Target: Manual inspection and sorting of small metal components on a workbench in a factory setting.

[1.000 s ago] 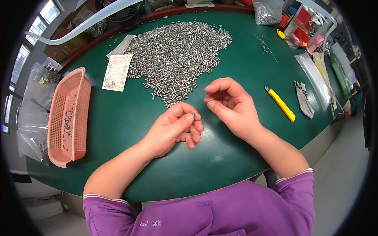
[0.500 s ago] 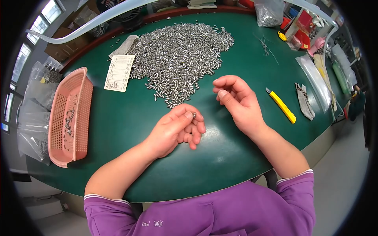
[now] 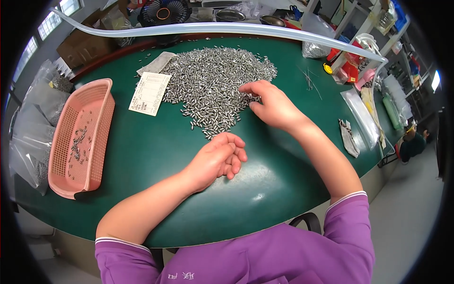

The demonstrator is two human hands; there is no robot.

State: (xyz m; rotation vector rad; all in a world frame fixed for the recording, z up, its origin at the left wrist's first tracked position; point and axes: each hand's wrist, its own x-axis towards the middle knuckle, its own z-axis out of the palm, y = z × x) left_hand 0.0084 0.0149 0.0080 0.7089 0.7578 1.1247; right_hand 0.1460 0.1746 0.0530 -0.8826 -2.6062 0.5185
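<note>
On the green desk, head view: a broad heap of small metal pieces (image 3: 213, 80) spreads over the far middle, tapering toward the person.
Left hand (image 3: 215, 158): just beside the heap's near tip, fingers curled and thumb drawn in close to the forefinger; whether a piece sits between them cannot be told.
Right hand (image 3: 276, 108): at the heap's right edge, thumb and forefinger parted with a gap between; contact with the pieces is unclear.
Card (image 3: 150, 94): pale and printed, at the heap's left side, beside a grey cloth strip (image 3: 158, 62).
Pink basket (image 3: 107, 111): at the left, scattered small pieces on its bottom, clear bags (image 3: 29, 142) next to it.
Right side: thin wires (image 3: 309, 83), a clear plastic sleeve (image 3: 360, 118) and a dark-and-grey cloth piece (image 3: 348, 138).
</note>
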